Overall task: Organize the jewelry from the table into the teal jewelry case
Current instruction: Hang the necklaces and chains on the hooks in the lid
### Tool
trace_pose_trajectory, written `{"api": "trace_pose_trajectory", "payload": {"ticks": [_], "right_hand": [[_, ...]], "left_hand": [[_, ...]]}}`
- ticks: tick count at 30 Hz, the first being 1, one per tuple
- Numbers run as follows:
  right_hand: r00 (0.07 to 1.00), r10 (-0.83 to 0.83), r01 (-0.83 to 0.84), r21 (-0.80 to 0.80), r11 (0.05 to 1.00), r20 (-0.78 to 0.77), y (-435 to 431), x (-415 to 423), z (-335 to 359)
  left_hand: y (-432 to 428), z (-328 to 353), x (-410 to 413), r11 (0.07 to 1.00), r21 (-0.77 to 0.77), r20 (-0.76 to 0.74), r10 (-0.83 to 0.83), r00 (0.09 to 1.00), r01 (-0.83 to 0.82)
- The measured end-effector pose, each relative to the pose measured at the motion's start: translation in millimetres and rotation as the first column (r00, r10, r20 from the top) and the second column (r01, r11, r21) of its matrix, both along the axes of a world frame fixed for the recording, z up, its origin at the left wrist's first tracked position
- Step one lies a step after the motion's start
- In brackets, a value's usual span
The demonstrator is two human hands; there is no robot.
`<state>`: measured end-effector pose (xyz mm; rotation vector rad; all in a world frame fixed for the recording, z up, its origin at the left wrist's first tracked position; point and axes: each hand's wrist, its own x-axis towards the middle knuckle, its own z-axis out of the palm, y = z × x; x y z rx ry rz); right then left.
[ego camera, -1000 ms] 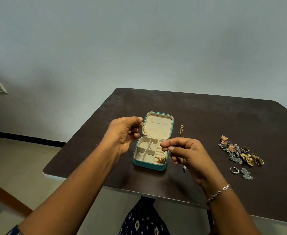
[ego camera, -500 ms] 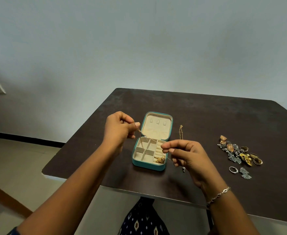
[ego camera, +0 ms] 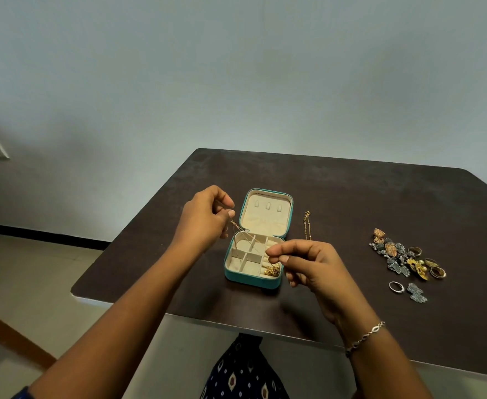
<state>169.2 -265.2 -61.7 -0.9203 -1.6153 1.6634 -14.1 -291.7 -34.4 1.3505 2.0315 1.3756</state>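
Note:
The teal jewelry case (ego camera: pixel 251 281) lies open on the dark table, its cream lid propped up behind the divided tray. A gold piece (ego camera: pixel 272 270) sits in the tray's front right compartment. A thin gold chain (ego camera: pixel 246 233) stretches across the tray between my two hands. My left hand (ego camera: pixel 205 220) pinches one end just left of the lid. My right hand (ego camera: pixel 302 262) pinches the other end over the tray's right edge. A second gold chain (ego camera: pixel 307 224) lies on the table right of the case.
A heap of earrings, rings and silver pieces (ego camera: pixel 403 256) lies at the right of the table (ego camera: pixel 351 197). A silver ring (ego camera: pixel 395 287) and a silver earring (ego camera: pixel 417 293) sit just in front of it. The table's near edge runs under my forearms.
My left hand has moved left, away from the lid, drawing the thin chain taut across the tray. My right hand has stayed over the case's right side.

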Motion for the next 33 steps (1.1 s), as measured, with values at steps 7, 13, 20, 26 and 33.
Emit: {"api": "trace_pose_trajectory", "payload": {"ticks": [7,13,20,26,33], "right_hand": [[1.0,0.006,-0.006,-0.021,1.0,0.008,-2.8,-0.3,-5.5],[0.999,0.02,-0.021,-0.036,0.999,-0.026,-6.8,-4.2,-6.7],[0.998,0.013,-0.016,-0.043,0.999,-0.065,-9.8,-4.9,-9.6],[0.997,-0.02,0.017,-0.046,0.999,-0.069,-8.4,-0.5,-10.5],[0.997,-0.055,0.053,-0.033,0.998,-0.053,-4.0,2.4,-11.2]], "left_hand": [[-4.3,11.0,5.0,0.993,0.037,0.574,-0.113,0.811,0.112],[-4.0,11.2,5.3,0.989,0.077,0.927,-0.118,0.356,0.125],[-4.1,12.7,5.5,0.979,0.099,0.959,-0.141,0.247,0.177],[-8.1,18.4,1.1,0.984,-0.019,0.901,-0.06,0.43,0.177],[-14.6,23.9,-10.4,0.938,-0.272,0.362,-0.11,0.926,0.217]]}}
